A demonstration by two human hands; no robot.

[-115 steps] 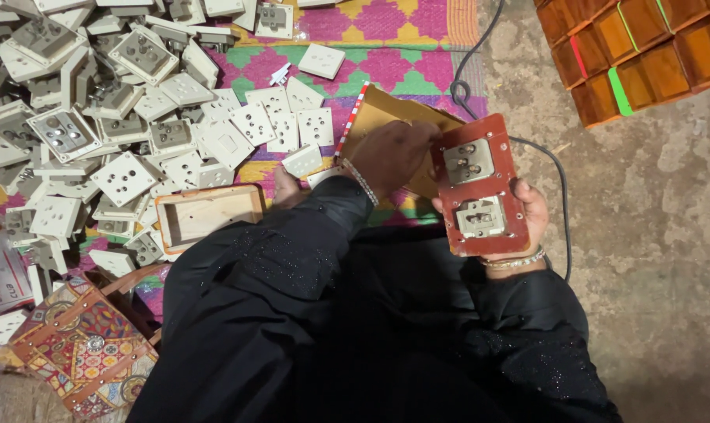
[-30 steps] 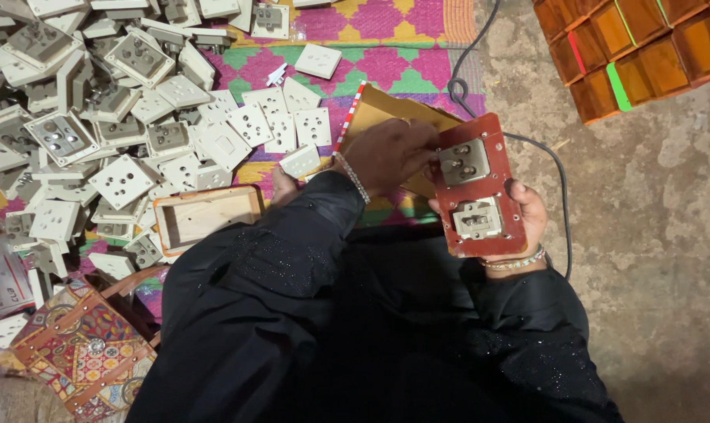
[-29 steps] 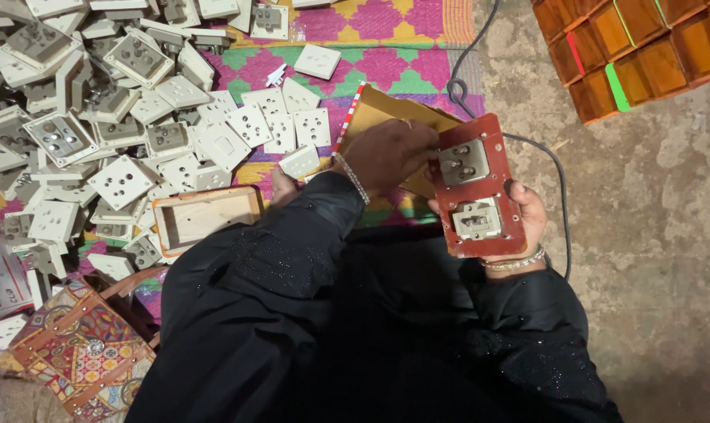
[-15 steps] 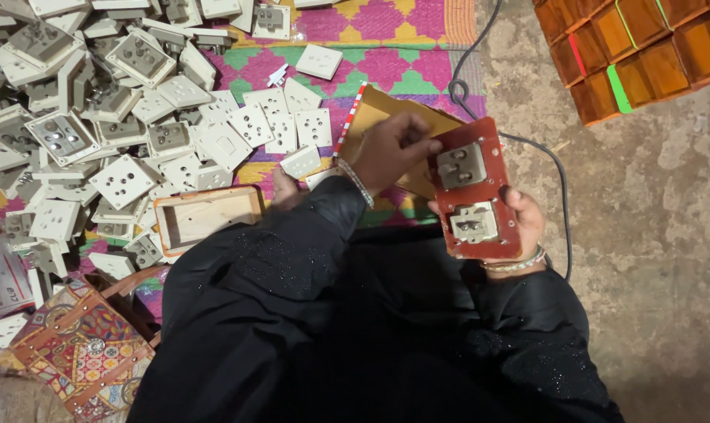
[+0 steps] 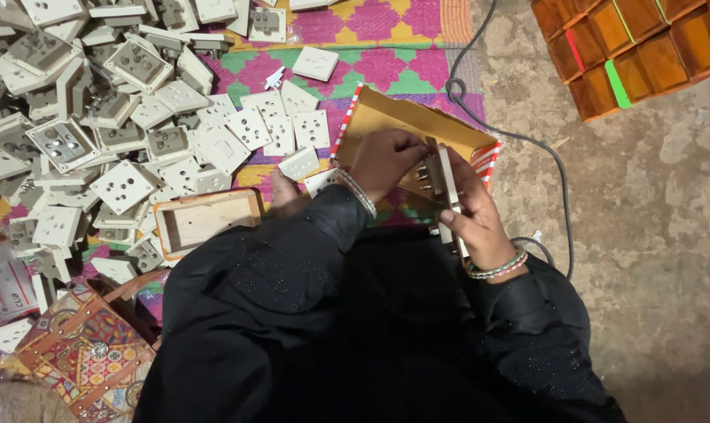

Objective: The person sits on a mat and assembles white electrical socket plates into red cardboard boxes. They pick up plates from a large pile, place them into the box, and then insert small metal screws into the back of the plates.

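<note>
The scene is viewed from one head camera, aimed steeply down, close over the hands [image 5: 425,184] and floor [image 5: 653,235].

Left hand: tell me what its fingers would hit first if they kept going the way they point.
The left hand points right, toward the board held edge-on by the right hand. It would likely meet that board's socket parts first; depth is unclear.

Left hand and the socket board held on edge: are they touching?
Touching. The head view shows the left hand with fingertips on the socket board, while the right hand grips it.
</note>
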